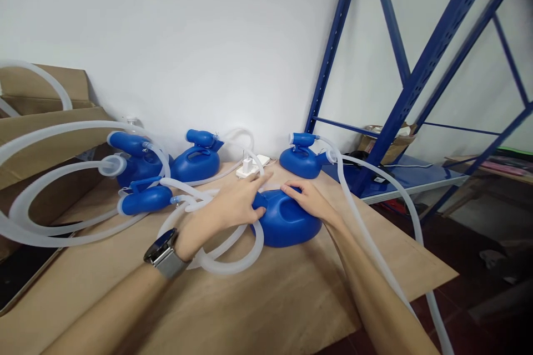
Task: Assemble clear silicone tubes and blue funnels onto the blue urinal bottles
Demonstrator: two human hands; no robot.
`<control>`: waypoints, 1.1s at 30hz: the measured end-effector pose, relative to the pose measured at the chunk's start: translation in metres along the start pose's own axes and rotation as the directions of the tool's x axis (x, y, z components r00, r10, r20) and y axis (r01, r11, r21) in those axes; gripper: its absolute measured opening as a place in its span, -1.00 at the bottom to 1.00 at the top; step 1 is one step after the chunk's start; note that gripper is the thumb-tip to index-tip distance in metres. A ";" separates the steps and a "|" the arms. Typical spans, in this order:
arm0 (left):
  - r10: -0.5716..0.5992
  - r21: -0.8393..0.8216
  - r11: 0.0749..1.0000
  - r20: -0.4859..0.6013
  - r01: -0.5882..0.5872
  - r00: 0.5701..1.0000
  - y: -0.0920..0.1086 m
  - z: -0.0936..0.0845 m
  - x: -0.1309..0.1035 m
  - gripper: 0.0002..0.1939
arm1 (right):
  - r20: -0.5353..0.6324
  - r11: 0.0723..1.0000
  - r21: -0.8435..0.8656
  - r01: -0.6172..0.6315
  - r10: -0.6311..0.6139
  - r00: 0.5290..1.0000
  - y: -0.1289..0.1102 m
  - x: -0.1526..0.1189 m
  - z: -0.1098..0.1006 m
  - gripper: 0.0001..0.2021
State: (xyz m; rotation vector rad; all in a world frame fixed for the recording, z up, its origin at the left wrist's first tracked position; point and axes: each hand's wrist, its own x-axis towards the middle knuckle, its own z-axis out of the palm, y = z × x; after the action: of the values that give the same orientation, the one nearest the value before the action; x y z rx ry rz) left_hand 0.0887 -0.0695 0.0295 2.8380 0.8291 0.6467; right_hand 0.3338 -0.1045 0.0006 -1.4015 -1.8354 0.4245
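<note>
A blue plastic urine bottle (287,227) with a moulded handle rests on the wooden table in front of me. My right hand (307,198) lies over its top at the handle, fingers curled on it. At the bottle's left end, the thumb and fingers of my left hand (239,199) close around the neck. A clear flexible hose (227,267) loops on the table below my left wrist; my hand hides where its end lies. Behind my left forearm is a blue cylindrical receptacle (147,199) joined to a hose.
More blue bottles with hoses stand behind: one at right (300,162), one at back centre (197,163), one at left (139,169). A white power strip (246,170) lies by the wall. Cardboard box (45,127) at left; blue metal rack (400,100) at right.
</note>
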 end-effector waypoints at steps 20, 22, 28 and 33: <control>-0.139 -0.263 0.949 0.159 0.177 0.978 -0.012 -0.089 -0.018 -0.37 | -0.013 0.999 0.042 -0.026 0.026 1.000 -0.002 0.002 0.005 -0.59; -0.108 -0.224 0.959 0.269 0.172 0.957 -0.021 -0.082 -0.021 -0.29 | -0.016 0.998 0.047 -0.032 0.033 0.999 -0.004 0.001 0.005 -0.60; 0.011 -0.228 0.973 0.178 0.030 0.984 -0.024 -0.058 -0.026 -0.62 | -0.017 0.999 0.031 -0.018 0.019 1.000 -0.005 0.002 0.006 -0.58; 0.051 -0.102 0.994 0.183 -0.033 0.982 -0.015 -0.059 -0.023 -0.76 | -0.007 0.999 -0.008 -0.034 0.034 0.999 -0.007 0.002 0.006 -0.58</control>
State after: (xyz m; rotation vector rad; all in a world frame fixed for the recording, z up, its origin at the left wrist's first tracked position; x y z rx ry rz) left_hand 0.0384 -0.0702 0.0710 2.7795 0.6890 0.4069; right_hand 0.3245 -0.1040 0.0024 -1.4397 -1.8117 0.4290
